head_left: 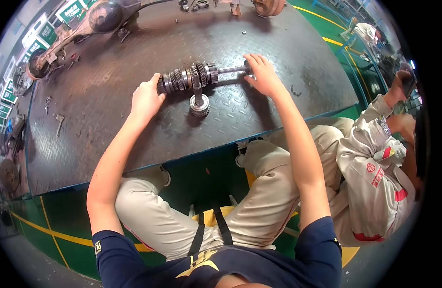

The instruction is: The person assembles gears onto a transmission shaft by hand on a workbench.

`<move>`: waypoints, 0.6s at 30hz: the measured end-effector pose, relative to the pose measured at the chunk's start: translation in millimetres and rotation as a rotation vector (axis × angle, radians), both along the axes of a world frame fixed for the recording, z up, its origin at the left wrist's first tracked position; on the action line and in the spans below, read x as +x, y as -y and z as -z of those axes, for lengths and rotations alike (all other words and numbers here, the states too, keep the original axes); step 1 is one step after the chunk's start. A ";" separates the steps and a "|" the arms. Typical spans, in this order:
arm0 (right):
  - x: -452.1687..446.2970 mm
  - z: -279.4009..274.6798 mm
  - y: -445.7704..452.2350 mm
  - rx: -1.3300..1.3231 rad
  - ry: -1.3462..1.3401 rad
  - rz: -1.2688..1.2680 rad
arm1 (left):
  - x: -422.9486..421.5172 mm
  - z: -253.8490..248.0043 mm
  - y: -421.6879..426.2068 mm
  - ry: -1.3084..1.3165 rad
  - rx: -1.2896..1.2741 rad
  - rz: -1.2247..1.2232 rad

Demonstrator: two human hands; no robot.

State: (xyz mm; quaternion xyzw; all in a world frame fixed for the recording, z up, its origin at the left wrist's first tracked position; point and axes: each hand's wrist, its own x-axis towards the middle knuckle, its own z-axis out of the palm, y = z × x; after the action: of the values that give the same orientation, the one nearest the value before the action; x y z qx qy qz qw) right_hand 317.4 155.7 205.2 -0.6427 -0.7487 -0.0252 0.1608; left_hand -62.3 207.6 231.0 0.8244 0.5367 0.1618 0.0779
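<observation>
A transmission gear shaft [175, 80] with several helical gears lies crosswise on the metal-topped bench [149, 129]. My left hand [147, 100] is closed around its left end, thumb and fingers against the end gear. At the opposite end, my right hand [263, 77] grips the thin bare shaft, and the palm hides the tip. A shorter shaft with a gear [199, 103] stands upright just in front of the gear stack, its gear end toward me. I cannot tell whether the two shafts touch.
An axle housing [105, 17] lies along the back left. A small metal fork-shaped part [59, 124] rests at the left, and a small nut [244, 32] sits farther back. Close on my right sits a person in a light uniform [374, 177]. Another person [367, 33] is in the background.
</observation>
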 end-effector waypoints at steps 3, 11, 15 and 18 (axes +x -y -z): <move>-7.7 2.3 7.6 0.064 -0.001 0.038 | 0.1 -0.6 -1.1 0.008 0.008 0.003; -40.2 -33.1 49.8 0.214 -0.162 -0.271 | 0.3 0.0 -1.4 0.008 0.022 0.013; -20.2 -36.0 33.6 0.358 -0.209 -0.183 | 1.6 -0.3 -0.6 0.043 -0.007 -0.006; -17.5 -26.8 25.9 0.328 -0.166 -0.109 | 1.1 -4.6 2.8 0.037 -0.033 -0.030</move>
State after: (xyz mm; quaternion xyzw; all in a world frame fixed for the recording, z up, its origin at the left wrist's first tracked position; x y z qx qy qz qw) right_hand 299.8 129.8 231.9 -0.5663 -0.7523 -0.0848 0.3259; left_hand -61.1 204.8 235.6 0.8118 0.5500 0.1693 0.0993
